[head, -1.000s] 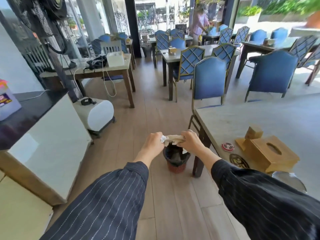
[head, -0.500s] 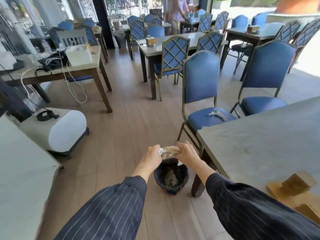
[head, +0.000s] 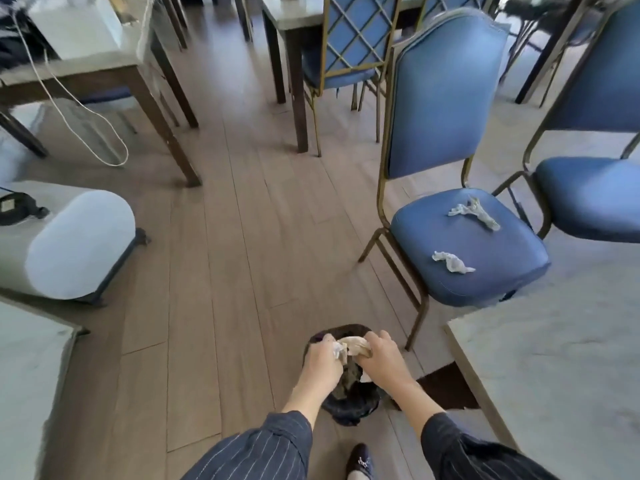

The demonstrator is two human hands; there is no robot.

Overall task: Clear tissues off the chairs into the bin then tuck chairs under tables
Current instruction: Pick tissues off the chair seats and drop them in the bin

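Both hands hold one crumpled bundle of tissues [head: 351, 346] right above a small round bin [head: 349, 405] lined with a dark bag on the floor. My left hand [head: 322, 360] grips the bundle's left end, my right hand [head: 379, 358] its right end. To the right stands a blue padded chair [head: 485, 271] pulled out from the grey table [head: 554, 375]. Two crumpled white tissues lie on its seat: one near the back [head: 475, 212], one near the front [head: 452, 262].
A second blue chair [head: 588, 199] stands at the far right. More tables and lattice-back chairs [head: 346, 46] fill the back. A white cylindrical appliance [head: 76, 240] sits on the floor at left, a cable [head: 86, 112] hanging from the wooden table above it. My shoe [head: 360, 460] is near the bin.
The view has tilted down and moved closer to the floor. My hands have lowered with the tissue bundle to just over the bin. The chair seat with its two tissues is now fully in view.
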